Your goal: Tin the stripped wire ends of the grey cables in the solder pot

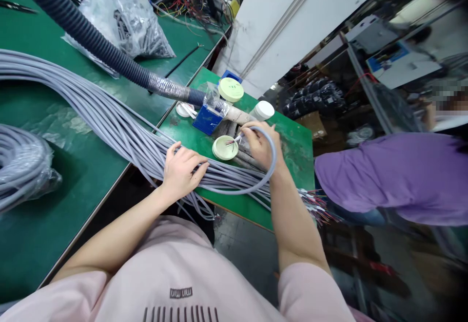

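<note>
A left hand (182, 171), fingers spread open, is pinning a bundle of grey cable (120, 117) against a green table (292, 161). A right hand (259, 145) is gripping one looped cable (269, 173) in curled fingers, holding its wire-tipped end just beside a pale green plastic cap (219, 152).

The left hand (182, 172) lies spread flat; the right hand (260, 145) curls closed.

A grey cable bundle (109, 117) and black corrugated conduit (91, 37) block low reaches across the green bench (44, 234).
</note>
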Available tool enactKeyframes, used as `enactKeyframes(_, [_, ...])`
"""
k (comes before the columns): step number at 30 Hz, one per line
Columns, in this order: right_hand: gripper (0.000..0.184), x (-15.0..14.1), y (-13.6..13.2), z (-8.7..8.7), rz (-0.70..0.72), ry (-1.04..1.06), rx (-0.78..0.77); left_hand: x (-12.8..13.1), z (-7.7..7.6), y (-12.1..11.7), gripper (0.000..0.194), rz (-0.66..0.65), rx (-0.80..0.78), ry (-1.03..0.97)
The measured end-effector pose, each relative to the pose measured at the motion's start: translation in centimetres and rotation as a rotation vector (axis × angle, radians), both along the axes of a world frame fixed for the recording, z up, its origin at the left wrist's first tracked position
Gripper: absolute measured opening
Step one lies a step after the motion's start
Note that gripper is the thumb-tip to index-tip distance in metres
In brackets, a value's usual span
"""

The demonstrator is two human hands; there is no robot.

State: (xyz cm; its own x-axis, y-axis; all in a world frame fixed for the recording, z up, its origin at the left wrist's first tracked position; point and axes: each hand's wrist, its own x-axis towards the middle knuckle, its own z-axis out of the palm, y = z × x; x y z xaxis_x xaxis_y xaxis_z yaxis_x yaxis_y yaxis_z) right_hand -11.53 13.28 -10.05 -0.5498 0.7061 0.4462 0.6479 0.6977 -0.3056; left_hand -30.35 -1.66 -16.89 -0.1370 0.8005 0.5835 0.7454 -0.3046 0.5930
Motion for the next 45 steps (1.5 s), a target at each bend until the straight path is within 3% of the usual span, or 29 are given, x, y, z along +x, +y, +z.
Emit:
enactKeyframes(5, [0.019, 3.4, 1.2, 0.7, -0.126, 0.071, 0.048, 0.0, -0.1, 0.0, 0.014, 0.01, 0.002, -0.001])
enactKeyframes(11, [0.019, 6.4, 3.9, -1.1, -0.232, 0.054, 0.047, 0.0, -0.1, 0.0, 0.012, 0.012, 0.019, 0.006])
enactKeyframes(17, [0.021, 7.1, 5.5, -2.7, -0.298, 0.009, -0.016, 0.1, 0.0, 0.0, 0.012, 0.008, 0.007, -0.001])
enactKeyframes(30, [0.024, 7.3, 6.8, -4.2, -0.303, -0.008, -0.017, 0.2, 0.1, 0.1, 0.013, 0.015, -0.015, 0.03])
enactKeyframes(34, [0.023, 7.2, 4.0, -2.0, -0.217, 0.09, 0.043, 0.1, -0.1, 0.2, 0.013, 0.009, -0.003, 0.021])
enactKeyframes(37, [0.02, 6.6, -0.8, 0.7, -0.087, 0.193, 0.137, 0.0, 0.1, 0.1, 0.014, -0.046, -0.001, -0.079])
enactKeyframes(39, [0.019, 6.1, -4.5, 2.1, 0.003, 0.206, 0.175, 0.4, 0.6, -0.2, 0.017, -0.137, -0.028, -0.25])
enactKeyframes(41, [0.019, 5.6, -7.7, 2.9, 0.144, 0.19, 0.251, 1.2, 1.3, -0.8, 0.024, -0.282, -0.147, -0.502])
enactKeyframes(45, [0.025, 4.9, -11.9, 3.1, 0.391, -0.022, 0.364, 3.7, 2.4, -1.8, 0.053, -0.589, -0.56, -0.986])
